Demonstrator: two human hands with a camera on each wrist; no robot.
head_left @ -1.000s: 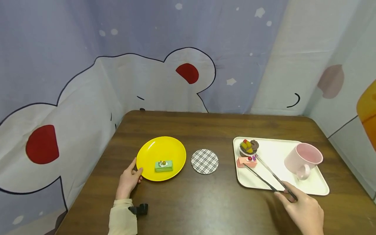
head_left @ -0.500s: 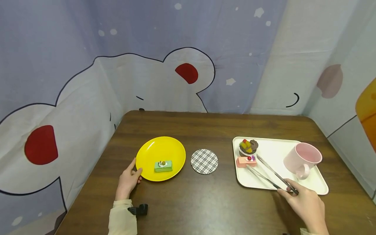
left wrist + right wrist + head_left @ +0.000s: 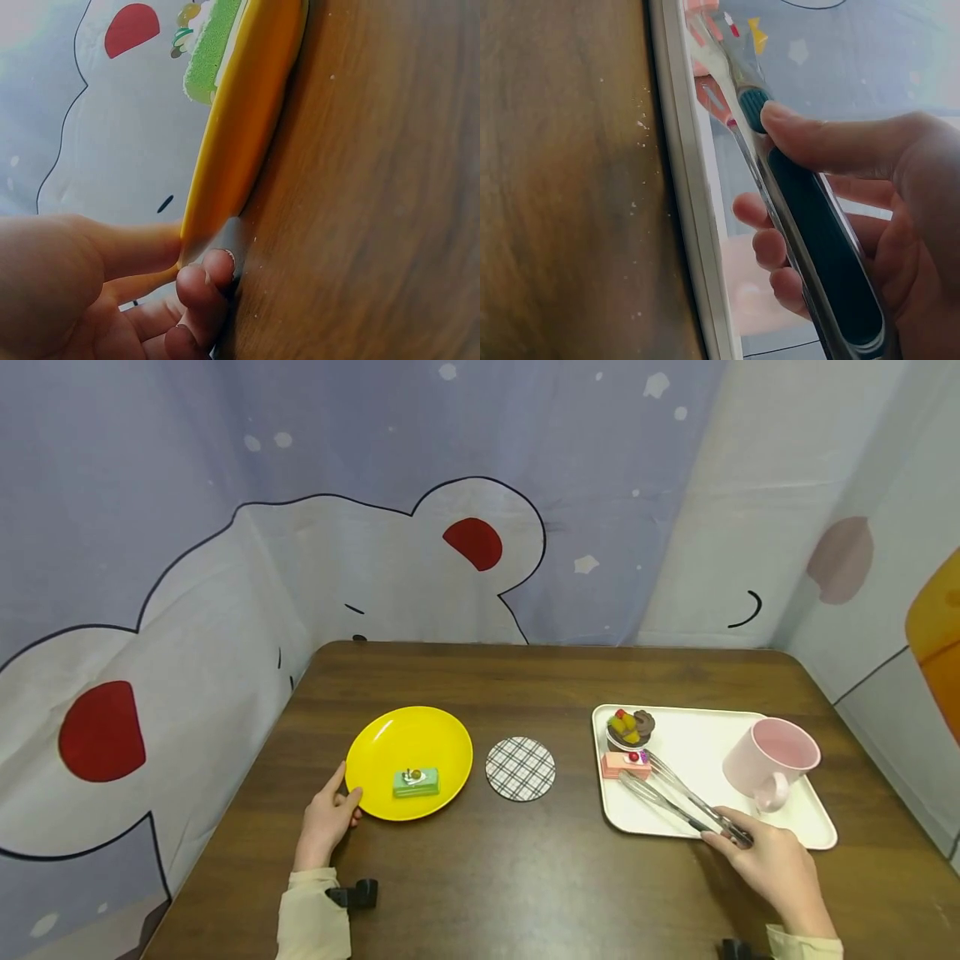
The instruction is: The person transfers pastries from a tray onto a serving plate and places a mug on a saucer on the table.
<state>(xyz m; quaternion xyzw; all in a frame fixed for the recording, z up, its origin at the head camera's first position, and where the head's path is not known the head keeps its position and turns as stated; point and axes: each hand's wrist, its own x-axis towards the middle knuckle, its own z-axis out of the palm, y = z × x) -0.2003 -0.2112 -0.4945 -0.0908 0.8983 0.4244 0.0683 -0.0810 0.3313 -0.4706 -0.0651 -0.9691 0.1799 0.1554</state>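
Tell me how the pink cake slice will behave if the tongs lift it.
With its straight, crisp edges, the pink cake slice probably keeps its shape. Its low, boxy form suggests sliding rather than rolling. The raised red topping might catch the tongs if they close high.

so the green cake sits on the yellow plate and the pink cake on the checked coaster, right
No, the pink cake is on the white tray, not the checked coaster; the head view shows it. The green cake does sit on the yellow plate.
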